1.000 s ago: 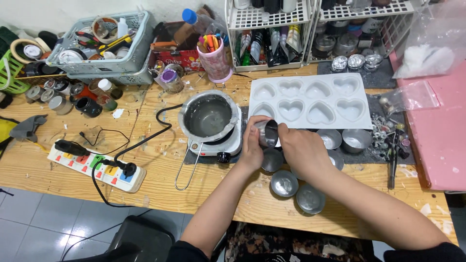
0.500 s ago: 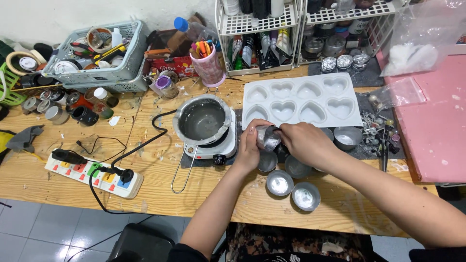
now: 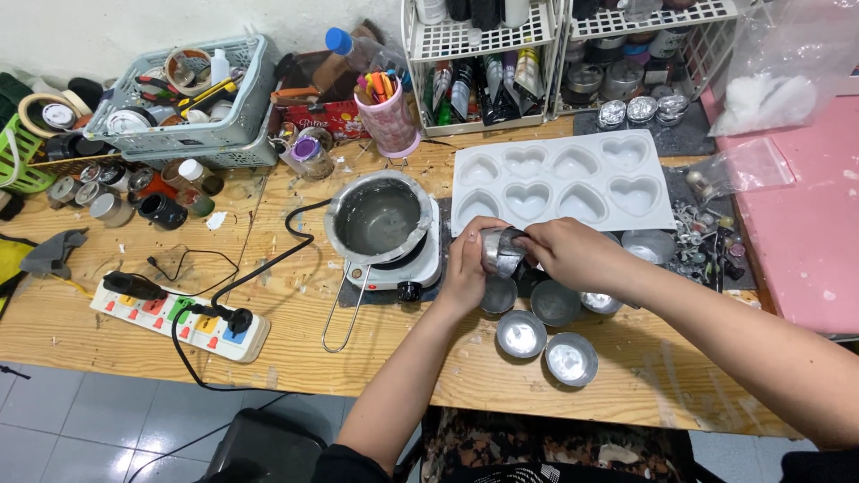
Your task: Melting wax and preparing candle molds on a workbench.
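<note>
Both hands have lifted slightly since a second ago, and the small metal tin [image 3: 501,250] they share now sits tilted on its side rather than low among the other tins. Left hand [image 3: 465,268] wraps its fingers round the tin's near side; right hand [image 3: 573,255] closes over its far end, so both are curled shut on it, just above the wooden surface [image 3: 295,322] and in front of the white heart-shaped mould [image 3: 559,179]. Beneath them stand more round tins [image 3: 522,334], two with pale hardened filling. Left of the hands, a metal pot [image 3: 378,217] rests on a small white hotplate [image 3: 420,264], its black cord running to a power strip [image 3: 179,313] with coloured switches. Behind are a pink cup of markers [image 3: 387,112], a red flat packet [image 3: 318,118], a grey basket [image 3: 183,107] and a clear plastic bag [image 3: 787,63] holding white material.
</note>
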